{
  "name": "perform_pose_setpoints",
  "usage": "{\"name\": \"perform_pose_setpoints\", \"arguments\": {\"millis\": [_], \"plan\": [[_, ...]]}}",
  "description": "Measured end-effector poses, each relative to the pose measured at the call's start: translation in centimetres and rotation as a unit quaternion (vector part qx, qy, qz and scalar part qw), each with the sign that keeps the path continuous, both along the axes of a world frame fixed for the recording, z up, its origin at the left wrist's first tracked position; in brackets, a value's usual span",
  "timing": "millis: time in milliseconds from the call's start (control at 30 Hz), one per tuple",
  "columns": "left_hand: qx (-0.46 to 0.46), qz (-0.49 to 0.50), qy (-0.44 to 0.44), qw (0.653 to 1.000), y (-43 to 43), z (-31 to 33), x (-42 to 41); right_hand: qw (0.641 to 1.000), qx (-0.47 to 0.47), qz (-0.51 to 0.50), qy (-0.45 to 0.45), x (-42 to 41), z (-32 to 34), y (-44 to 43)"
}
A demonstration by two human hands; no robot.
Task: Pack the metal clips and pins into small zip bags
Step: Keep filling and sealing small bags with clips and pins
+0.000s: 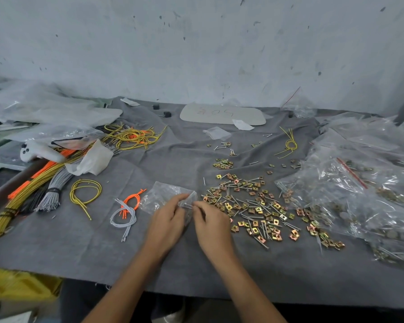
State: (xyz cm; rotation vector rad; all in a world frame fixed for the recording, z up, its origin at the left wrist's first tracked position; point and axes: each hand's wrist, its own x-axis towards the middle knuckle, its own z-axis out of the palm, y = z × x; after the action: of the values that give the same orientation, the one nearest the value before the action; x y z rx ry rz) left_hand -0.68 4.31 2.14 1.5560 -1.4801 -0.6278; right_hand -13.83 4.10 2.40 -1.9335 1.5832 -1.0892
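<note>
A small clear zip bag (pixel 163 194) lies on the grey cloth in front of me. My left hand (pixel 167 220) pinches the bag's right edge, at its mouth. My right hand (pixel 210 221) pinches thin metal pins (pixel 189 205) whose tips point into that mouth. Just right of my hands spreads a loose pile of brass-coloured square metal clips and grey pins (pixel 254 206). A smaller cluster of clips (pixel 223 163) lies farther back.
Large clear bags (pixel 359 187) holding more clips and pins fill the right side. Bundles of yellow, orange and grey cords (pixel 33 185) lie at the left, with small cord loops (pixel 126 210) near my left hand. A flat grey board (pixel 222 114) rests by the wall.
</note>
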Motion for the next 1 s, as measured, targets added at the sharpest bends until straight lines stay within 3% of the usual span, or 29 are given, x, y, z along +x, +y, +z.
{"name": "perform_pose_setpoints", "arguments": {"millis": [300, 800, 900, 1000], "plan": [[0.005, -0.017, 0.017, 1.000, 0.3, 0.4, -0.2, 1.000, -0.009, -0.006, -0.024, -0.1, -0.4, 0.0], [0.004, -0.002, 0.017, 1.000, 0.5, 0.7, -0.3, 0.979, 0.002, 0.034, -0.202, -0.2, -0.7, 0.3], [0.006, 0.002, 0.017, 1.000, 0.5, 0.7, -0.3, 0.994, 0.011, 0.023, -0.109, -0.6, -0.8, 0.6], [0.003, 0.014, 0.007, 1.000, 0.4, 0.7, -0.3, 0.996, 0.012, 0.084, 0.013, -0.2, -0.3, 1.0]]}}
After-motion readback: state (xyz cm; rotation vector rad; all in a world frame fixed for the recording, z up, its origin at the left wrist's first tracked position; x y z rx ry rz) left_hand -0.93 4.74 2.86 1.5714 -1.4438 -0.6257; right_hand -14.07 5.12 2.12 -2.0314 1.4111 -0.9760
